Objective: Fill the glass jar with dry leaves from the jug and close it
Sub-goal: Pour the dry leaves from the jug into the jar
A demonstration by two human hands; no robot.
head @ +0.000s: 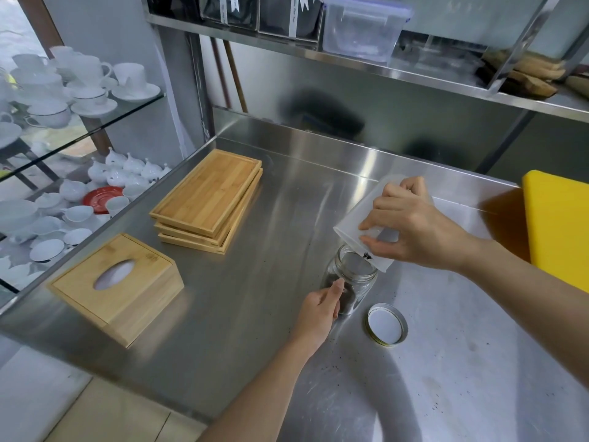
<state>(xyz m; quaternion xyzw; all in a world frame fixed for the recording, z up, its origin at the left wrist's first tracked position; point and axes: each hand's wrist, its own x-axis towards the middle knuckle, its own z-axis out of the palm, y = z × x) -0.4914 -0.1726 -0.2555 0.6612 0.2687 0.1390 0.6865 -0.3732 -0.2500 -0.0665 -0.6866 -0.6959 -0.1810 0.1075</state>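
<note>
Head view: right hand grip wrapped around the tipped jug so leaves drop into the jar; left hand pinches the jar steady on the tabletop, lid waiting beside.

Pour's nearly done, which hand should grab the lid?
Probably the right hand. The lid lies on the counter right of the glass jar, roughly below the tipped jug that hand holds. The left hand is steadying the jar and should keep doing so.

Jar mid-worktop: jug tipped over it at 1 o'clock, lid at 4, trays at 10.
</note>
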